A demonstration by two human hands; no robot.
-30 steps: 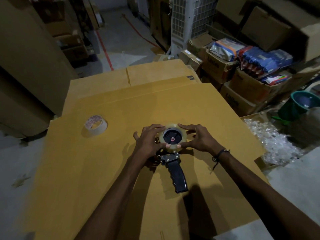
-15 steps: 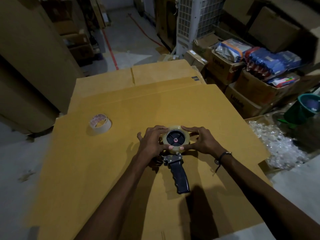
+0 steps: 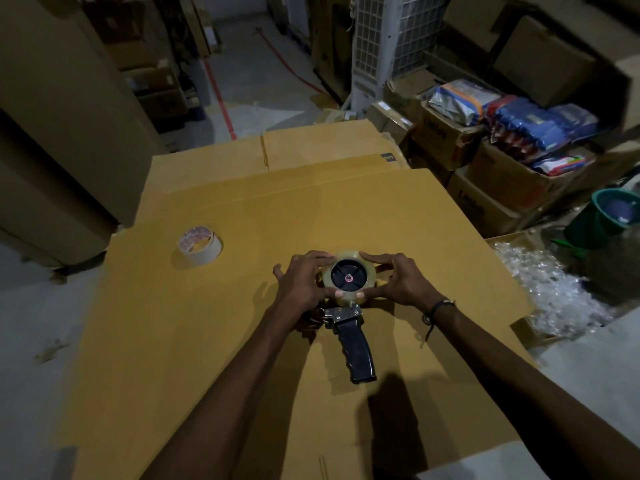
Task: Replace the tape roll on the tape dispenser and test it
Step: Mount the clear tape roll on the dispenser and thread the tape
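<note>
The tape dispenser (image 3: 356, 344) lies flat on the cardboard sheet (image 3: 277, 216), its black handle pointing toward me. A clear tape roll (image 3: 372, 280) sits around the dispenser's black hub. My left hand (image 3: 303, 280) grips the roll's left side, thumb at its near edge. My right hand (image 3: 398, 280) grips the right side the same way. A second, beige tape roll (image 3: 201, 249) with a printed core lies alone on the cardboard to the left, apart from both hands.
Tall cardboard stacks (image 3: 52, 133) stand on the left. Open cartons with packets (image 3: 519, 133) fill the right. A green bucket (image 3: 609, 220) and a box of clear plastic wrap (image 3: 547, 292) sit near the cardboard's right edge. A white grilled unit (image 3: 391, 43) stands behind.
Both hands stay on the clear roll on the hub, fingers shifting slightly. The view has drifted a little; the beige roll has not moved on the cardboard.
</note>
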